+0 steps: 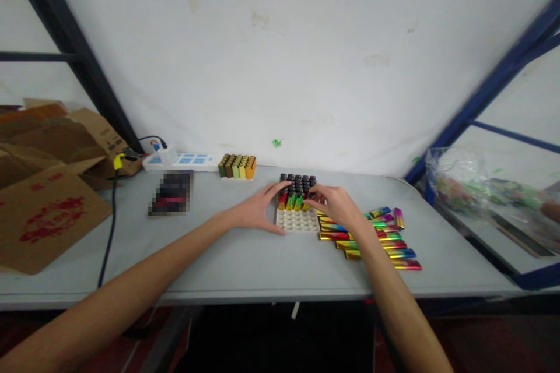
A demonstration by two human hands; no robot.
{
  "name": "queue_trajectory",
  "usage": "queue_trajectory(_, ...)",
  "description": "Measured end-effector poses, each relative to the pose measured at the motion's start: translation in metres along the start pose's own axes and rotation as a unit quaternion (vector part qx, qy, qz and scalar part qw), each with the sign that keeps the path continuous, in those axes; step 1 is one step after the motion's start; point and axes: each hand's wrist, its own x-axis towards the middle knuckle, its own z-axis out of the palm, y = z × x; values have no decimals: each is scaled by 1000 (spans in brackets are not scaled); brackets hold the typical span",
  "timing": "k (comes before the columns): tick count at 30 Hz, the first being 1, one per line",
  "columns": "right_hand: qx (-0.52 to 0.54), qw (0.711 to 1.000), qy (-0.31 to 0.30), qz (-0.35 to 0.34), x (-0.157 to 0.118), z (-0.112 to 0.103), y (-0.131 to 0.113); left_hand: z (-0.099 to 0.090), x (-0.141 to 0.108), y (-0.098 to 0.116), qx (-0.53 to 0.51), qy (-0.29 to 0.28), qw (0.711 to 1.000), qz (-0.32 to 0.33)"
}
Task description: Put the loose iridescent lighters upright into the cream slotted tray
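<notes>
A white tray (pixel 297 222) with rows of round holes lies on the table in front of me. Its far part holds several upright lighters (pixel 290 203) with black tops and shiny red, green and yellow bodies. My left hand (pixel 258 210) is spread around the tray's left side, thumb by the near corner and fingers by the lighters. With bent fingers, my right hand (pixel 335 204) pinches a lighter at the right end of the nearest filled row; the fingers partly hide it. More shiny coloured lighters (pixel 398 253) lie flat on the table, under and beside my right forearm.
Another block of upright green, yellow and orange lighters (pixel 237 167) stands by the wall near a white power strip (pixel 192 161). A blurred-out dark item (pixel 171 193) and cardboard boxes (pixel 52 204) are on the left. A clear plastic bag (pixel 459 180) lies right.
</notes>
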Motion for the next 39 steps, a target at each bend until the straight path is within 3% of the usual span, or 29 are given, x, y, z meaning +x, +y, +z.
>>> queue_trajectory(11,39,999,1,4,0,-5,1,-1,0,1,1,-4,1000,-9)
queue_trajectory(16,64,996,41,37,-4,-25,11,-1,-1,2,1,-6,1000,-8)
queue_trajectory(18,60,997,17,53,-9,-36,19,-2,-1,2,2,-8,1000,-8)
queue_trajectory(22,33,992,-90,82,-22,-49,41,-2,-1,3,2,-13,1000,-10)
queue_trajectory(29,38,969,-197,147,-24,-26,61,-1,-2,4,0,-9,1000,-12)
queue_trajectory(35,32,970,-188,151,-22,-25,66,-1,-1,1,0,0,1000,-8)
queue_trajectory(39,39,986,-124,103,-22,-37,65,-1,-1,2,1,-2,1000,-8)
